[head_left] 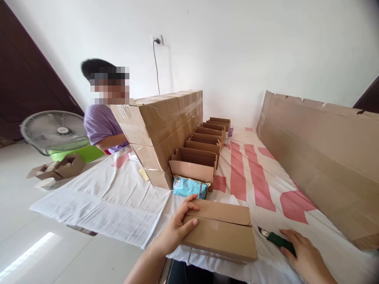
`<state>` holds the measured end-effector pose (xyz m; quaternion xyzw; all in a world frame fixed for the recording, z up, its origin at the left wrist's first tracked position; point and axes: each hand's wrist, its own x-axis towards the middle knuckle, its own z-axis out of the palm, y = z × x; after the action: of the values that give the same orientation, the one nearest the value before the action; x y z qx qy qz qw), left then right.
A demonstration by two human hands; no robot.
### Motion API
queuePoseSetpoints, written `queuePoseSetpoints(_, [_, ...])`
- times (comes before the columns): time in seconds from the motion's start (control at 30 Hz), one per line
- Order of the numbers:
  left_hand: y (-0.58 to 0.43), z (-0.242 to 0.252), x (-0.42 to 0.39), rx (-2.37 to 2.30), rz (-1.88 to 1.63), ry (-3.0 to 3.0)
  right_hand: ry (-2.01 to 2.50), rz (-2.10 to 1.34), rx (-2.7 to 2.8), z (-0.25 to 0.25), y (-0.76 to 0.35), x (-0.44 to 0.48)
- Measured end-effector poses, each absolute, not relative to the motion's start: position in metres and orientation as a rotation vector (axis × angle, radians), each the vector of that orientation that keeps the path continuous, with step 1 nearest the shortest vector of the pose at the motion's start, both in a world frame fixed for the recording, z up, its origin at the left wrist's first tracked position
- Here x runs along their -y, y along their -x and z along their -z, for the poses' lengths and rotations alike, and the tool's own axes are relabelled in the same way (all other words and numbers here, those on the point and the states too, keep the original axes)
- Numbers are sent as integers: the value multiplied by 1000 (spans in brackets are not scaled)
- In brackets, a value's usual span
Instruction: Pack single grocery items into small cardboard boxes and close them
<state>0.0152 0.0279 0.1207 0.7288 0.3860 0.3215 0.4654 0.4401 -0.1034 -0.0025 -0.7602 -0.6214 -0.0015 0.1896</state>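
A closed cardboard box [220,236] lies flat on the cloth-covered table in front of me, a seam running along its top. My left hand [180,223] grips its left end, fingers and thumb curled over the top edge. Just right of the box, my right hand [306,252] holds the dark green handle of a utility knife [280,241], low over the cloth. The knife's tip points left, toward the box; how far the blade is out I cannot tell. A light blue packet [189,187] lies just behind the box.
A wall of taped cardboard boxes [166,126] stands left of a row of open boxes [194,169]. A large cardboard sheet [319,157] borders the right side. Behind the stack is a person in a purple shirt [102,126], near a fan [56,130].
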Motion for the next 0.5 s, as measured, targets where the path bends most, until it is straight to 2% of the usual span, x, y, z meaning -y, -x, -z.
queuePoseSetpoints(0.13, [-17, -122, -29, -937, -805, -1745, 2227, -43, 1843, 9, -451, 112])
queuePoseSetpoints(0.23, [-17, -122, -29, -936, -797, -1724, 2099, -60, 1875, -9, -445, 105])
queuePoseSetpoints(0.5, [-17, -119, -28, -900, -806, -1725, 1480, 185, 2032, -133, -371, 73])
